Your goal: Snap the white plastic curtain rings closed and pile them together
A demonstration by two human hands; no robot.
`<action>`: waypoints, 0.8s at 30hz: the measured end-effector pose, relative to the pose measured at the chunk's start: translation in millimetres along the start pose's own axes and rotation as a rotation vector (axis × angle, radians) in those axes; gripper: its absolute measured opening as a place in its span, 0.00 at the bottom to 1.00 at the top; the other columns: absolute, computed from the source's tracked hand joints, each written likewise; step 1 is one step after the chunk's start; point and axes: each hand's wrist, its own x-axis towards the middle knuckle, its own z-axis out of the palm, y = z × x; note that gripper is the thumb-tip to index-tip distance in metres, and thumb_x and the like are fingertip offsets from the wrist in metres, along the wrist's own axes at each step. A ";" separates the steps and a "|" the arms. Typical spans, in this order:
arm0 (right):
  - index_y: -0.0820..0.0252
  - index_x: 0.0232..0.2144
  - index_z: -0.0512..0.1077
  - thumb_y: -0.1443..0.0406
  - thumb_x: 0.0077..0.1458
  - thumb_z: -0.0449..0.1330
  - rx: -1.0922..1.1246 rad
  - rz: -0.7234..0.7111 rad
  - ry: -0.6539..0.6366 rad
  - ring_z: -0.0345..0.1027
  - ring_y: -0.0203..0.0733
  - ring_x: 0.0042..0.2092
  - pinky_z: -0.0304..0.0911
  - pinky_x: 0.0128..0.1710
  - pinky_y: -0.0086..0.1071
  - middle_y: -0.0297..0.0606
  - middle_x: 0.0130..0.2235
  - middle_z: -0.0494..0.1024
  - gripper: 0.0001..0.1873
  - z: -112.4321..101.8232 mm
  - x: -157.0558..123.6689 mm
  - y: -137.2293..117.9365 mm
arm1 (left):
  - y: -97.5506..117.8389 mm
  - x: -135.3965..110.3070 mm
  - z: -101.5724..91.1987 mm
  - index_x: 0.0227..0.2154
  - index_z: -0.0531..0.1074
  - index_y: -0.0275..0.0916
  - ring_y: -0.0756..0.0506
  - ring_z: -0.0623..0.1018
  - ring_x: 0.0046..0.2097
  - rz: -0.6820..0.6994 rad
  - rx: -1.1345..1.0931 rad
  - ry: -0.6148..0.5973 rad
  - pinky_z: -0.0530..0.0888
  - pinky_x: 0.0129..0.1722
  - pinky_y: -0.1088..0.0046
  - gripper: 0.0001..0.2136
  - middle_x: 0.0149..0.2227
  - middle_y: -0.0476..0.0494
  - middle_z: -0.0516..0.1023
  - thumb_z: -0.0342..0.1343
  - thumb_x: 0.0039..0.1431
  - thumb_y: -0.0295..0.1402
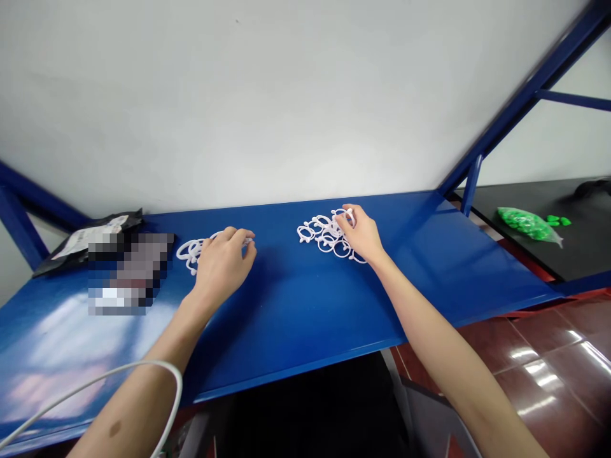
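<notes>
Thin white plastic rings with small knobs lie in a loose pile (327, 242) towards the back of the blue table. My right hand (361, 234) is at this pile's right side, its thumb and fingertips closed on one white ring (350, 217). Further left, a second group of white rings (189, 252) lies partly hidden under my left hand (224, 257). The left fingers are curled, and a bit of white ring (247, 241) shows between thumb and forefinger.
A black plastic package (95, 238) with a white label and a blurred-out flat object (143, 264) lie at the left. A white cable (162, 364) loops over my left forearm. On a black table at right sits a clear bag of green pieces (527, 224). A pale wall backs the blue table (305, 318).
</notes>
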 end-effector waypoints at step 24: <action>0.55 0.42 0.75 0.63 0.70 0.57 0.322 -0.348 -0.359 0.76 0.37 0.39 0.69 0.43 0.32 0.33 0.40 0.82 0.07 30.6 -67.0 -62.6 | 36.6 -15.3 10.0 0.40 0.70 0.40 0.49 0.77 0.30 -0.058 -1.263 -0.293 0.75 0.34 0.71 0.10 0.31 0.48 0.79 0.59 0.64 0.40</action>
